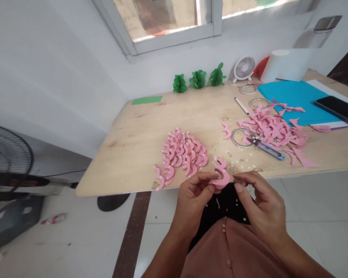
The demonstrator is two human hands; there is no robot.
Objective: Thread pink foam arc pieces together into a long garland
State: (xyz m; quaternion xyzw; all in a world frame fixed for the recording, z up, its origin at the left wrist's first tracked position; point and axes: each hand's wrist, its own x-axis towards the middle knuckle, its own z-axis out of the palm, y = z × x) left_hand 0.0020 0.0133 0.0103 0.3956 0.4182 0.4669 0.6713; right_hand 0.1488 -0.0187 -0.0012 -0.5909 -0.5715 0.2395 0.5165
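Just off the front edge of the table, my left hand (193, 199) pinches a curved pink paper cutout (226, 178) between thumb and fingers. My right hand (262, 202) is closed in a pinch a little to the right, apart from the cutout; anything between its fingertips is too small to make out. Behind the held cutout another pink wavy piece (221, 162) shows at the table edge. To the left lies a pile of similar pink cutouts (182, 150), some with small white squares on their ends.
On the wooden table (127, 146) lie blue-handled snips (268, 150), a tape ring (234, 142), pink scraps (274, 125), a white pen (241, 105), blue sheets (295, 94) and a phone (340, 110). Green paper trees (197, 79) and a small fan (244, 68) stand behind.
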